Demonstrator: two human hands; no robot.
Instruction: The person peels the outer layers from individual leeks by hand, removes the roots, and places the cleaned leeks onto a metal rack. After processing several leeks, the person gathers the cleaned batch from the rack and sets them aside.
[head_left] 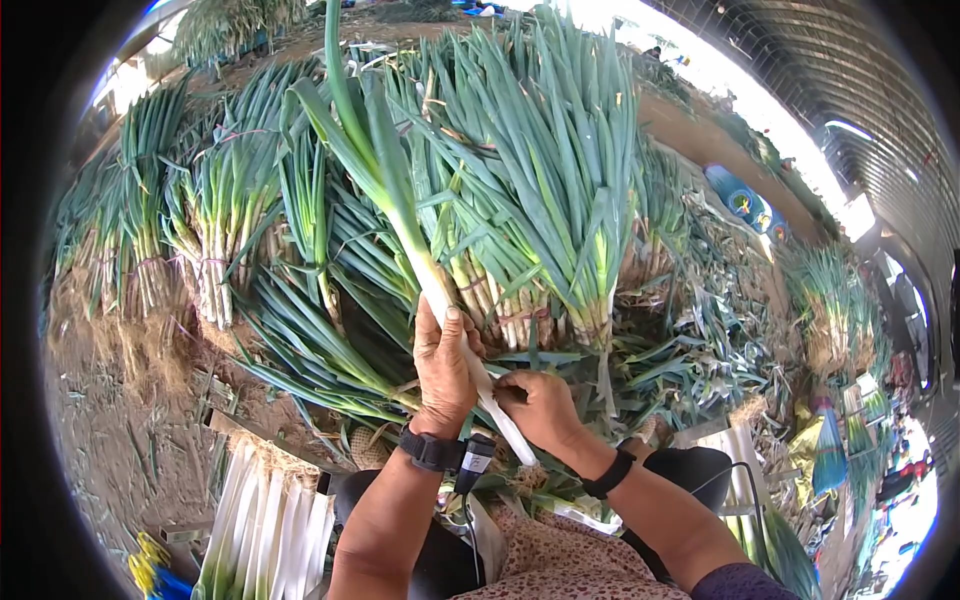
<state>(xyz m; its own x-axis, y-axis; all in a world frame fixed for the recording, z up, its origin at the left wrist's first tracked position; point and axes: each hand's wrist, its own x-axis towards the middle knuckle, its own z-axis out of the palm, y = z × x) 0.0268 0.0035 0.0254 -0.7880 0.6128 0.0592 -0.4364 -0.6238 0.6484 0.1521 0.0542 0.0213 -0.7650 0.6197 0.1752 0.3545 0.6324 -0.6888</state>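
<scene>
A long green onion [425, 262] slants across the middle, its green leaves pointing up and away and its white shank coming down toward my lap. My left hand [443, 365] is closed around the shank, thumb on top. Just below and to the right, my right hand [545, 408] has its fingers curled in against the side of the white part. What its fingertips pinch is too small to make out. The root tuft [528, 478] at the stalk's lower end hangs above my lap.
Tied bundles of green onions [210, 250] stand beyond my hands, with a taller bundle [590, 230] at centre right. Trimmed white stalks [262, 520] lie in a wooden rack at lower left; another rack of stalks [745, 480] is at lower right. Leaf scraps [690, 350] litter the ground.
</scene>
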